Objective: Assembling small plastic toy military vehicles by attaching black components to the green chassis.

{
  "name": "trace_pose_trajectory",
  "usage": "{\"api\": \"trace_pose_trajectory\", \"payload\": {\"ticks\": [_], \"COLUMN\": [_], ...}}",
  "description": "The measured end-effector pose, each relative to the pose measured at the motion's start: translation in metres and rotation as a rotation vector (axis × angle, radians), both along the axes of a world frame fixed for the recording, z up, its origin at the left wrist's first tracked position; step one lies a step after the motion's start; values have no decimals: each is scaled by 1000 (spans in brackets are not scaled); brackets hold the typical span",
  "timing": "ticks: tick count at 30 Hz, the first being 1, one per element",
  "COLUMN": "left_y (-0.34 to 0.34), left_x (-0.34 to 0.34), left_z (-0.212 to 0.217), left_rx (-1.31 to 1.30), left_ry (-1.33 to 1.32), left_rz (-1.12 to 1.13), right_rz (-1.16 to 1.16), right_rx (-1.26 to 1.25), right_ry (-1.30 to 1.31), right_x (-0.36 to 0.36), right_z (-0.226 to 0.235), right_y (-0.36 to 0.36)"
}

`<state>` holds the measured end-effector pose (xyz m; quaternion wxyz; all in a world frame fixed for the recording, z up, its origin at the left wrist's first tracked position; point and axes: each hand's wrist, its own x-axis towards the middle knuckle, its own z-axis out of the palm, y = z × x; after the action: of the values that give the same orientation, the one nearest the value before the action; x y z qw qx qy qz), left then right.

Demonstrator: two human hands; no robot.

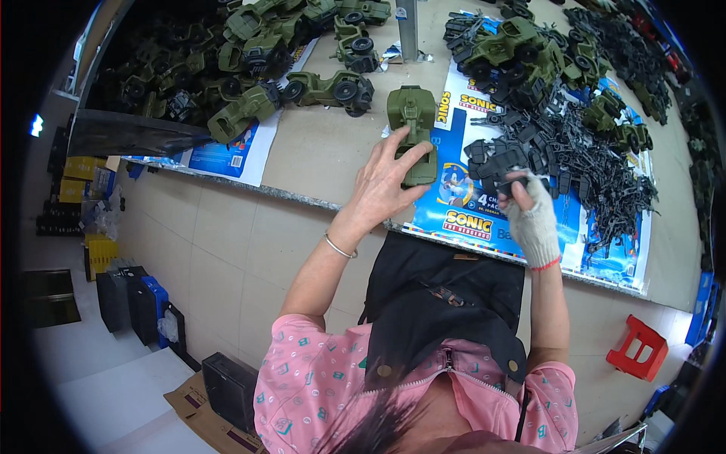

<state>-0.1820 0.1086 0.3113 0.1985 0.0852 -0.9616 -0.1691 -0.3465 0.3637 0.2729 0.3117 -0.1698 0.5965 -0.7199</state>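
My bare left hand is closed over an olive-green toy jeep that stands lengthwise near the table's front edge. Its thumb and fingers rest on the jeep's body. My right hand, in a white knit glove with bare fingertips, pinches a small black plastic part; my fingers partly hide the part's shape. Right beyond that hand lies a heap of flat black plastic parts, and thin black toy pieces are piled beside it.
Blue printed sheets cover part of the table. Finished-looking green jeeps are heaped at the back right, and more jeeps at the back left. A metal post rises behind. A red plastic stool stands on the floor at right.
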Motion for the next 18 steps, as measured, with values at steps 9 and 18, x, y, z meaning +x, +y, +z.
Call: {"api": "trace_pose_trajectory", "payload": {"ticks": [9, 18], "left_y": [61, -14], "left_x": [34, -27], "left_z": [25, -20], "left_rx": [195, 648], "left_ry": [-93, 33], "left_rz": [-164, -266], "right_rz": [-102, 97], "right_rx": [18, 377], "right_ry": [-235, 460], "right_x": [-4, -6], "right_z": [-7, 40], "right_y": [-44, -63]}}
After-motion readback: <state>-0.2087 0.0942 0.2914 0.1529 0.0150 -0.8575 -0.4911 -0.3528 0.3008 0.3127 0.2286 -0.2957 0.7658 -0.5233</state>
